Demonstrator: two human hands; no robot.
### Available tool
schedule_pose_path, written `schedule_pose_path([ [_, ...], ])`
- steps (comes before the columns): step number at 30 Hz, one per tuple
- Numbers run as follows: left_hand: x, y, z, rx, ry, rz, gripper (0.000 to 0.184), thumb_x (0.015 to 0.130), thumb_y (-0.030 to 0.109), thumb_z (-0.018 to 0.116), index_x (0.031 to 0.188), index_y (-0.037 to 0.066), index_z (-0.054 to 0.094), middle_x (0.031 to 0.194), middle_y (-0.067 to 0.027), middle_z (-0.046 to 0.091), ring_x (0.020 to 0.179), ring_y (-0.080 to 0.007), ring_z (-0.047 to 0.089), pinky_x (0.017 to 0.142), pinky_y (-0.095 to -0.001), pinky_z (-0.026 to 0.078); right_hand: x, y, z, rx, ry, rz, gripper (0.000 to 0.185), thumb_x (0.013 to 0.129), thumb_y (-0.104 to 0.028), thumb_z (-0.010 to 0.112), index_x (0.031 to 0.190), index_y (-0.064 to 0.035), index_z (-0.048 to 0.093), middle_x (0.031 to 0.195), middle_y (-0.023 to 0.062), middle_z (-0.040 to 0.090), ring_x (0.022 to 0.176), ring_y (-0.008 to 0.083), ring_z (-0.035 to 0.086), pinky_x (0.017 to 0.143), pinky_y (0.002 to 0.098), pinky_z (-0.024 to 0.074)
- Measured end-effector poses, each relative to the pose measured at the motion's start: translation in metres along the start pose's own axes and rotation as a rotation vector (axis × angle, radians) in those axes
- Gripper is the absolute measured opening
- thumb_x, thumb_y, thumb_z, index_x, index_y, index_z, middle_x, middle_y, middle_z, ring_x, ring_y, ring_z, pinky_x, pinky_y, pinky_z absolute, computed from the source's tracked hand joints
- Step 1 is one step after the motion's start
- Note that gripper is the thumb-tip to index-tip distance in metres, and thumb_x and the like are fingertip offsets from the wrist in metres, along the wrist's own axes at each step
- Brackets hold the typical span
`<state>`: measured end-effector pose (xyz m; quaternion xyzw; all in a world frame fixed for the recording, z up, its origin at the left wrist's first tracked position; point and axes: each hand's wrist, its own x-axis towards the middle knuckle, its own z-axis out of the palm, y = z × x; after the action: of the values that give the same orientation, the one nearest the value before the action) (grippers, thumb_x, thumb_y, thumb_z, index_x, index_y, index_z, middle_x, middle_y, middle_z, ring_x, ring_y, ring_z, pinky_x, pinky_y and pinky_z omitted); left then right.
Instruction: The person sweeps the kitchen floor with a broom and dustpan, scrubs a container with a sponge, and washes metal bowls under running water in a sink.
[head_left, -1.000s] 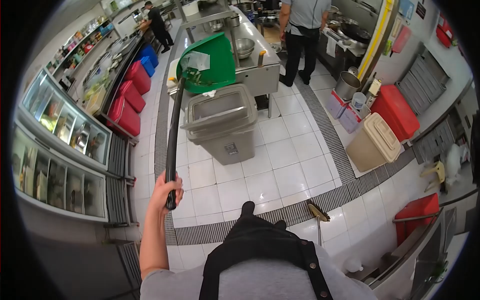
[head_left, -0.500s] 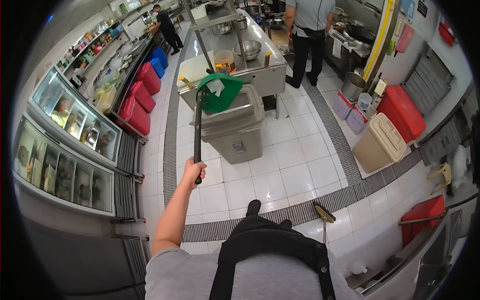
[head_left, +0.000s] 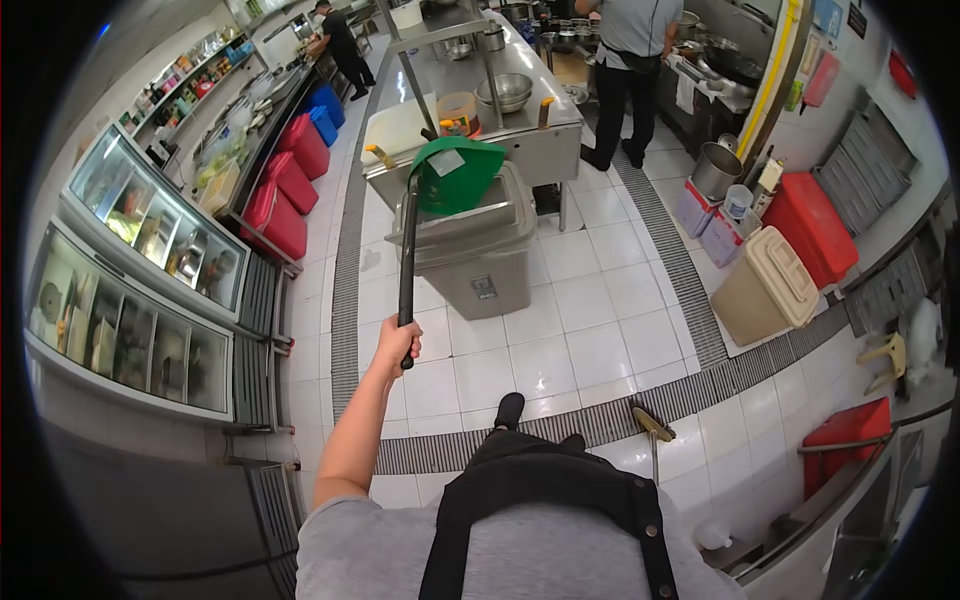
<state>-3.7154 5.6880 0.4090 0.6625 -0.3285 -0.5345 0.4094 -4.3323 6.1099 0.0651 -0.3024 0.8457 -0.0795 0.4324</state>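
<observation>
White-tiled kitchen floor is seen across mid-frame, bordered by drain grating. Glass-door fridges are lined up at the left edge. Steel tabletop at upper centre is stacked with metal bowls. Two other people are seen: one at upper left, one at upper right of centre.

Green dustpan is held out above the top of the grey bin, upper centre, in front of the tabletop. White scrap is seen on it; other contents cannot be made out. Whether the bin rim is touched cannot be told. Black handle is gripped near its lower end by the left hand: fingers fully wrapped round it, no gap. Right hand is out of frame, so its state cannot be told.

Handling, judged: with the grip so far from the pan, a lot of leverage is likely felt at the wrist, so a tight grip is advised and any turning should be done slowly. Pan is best centred within the rim, lip low, so that nothing is spilled on the tiles. Second hand higher up the handle would probably be helpful.
</observation>
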Motion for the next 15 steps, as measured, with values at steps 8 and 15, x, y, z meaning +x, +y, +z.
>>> schedule_pose_path([
  [8, -0.006, 0.012, 0.007, -0.082, 0.024, -0.021, 0.013, 0.075, -0.004, 0.053, 0.077, 0.003, 0.042, 0.055, -0.0013, 0.043, 0.041, -0.0080, 0.039, 0.035, -0.0226, 0.030, 0.007, 0.009, -0.009, 0.047, -0.017, -0.078, 0.065, 0.069, -0.002, 0.061, 0.132, 0.0044, 0.047, 0.122, 0.0271, 0.056, 0.116, 0.0333, 0.056, 0.093, 0.0374, 0.0458],
  [15, -0.005, 0.062, 0.018, -0.383, -0.074, -0.039, 0.018, 0.077, -0.005, 0.051, 0.069, 0.005, 0.039, 0.057, -0.0011, 0.041, 0.042, -0.0069, 0.037, 0.035, -0.0217, 0.029, -0.071, -0.141, -0.106, 0.310, -0.016, -0.397, 0.075, 0.069, 0.009, 0.053, 0.141, 0.0034, 0.034, 0.136, 0.0235, 0.048, 0.127, 0.0293, 0.047, 0.100, 0.0346, 0.0410],
])
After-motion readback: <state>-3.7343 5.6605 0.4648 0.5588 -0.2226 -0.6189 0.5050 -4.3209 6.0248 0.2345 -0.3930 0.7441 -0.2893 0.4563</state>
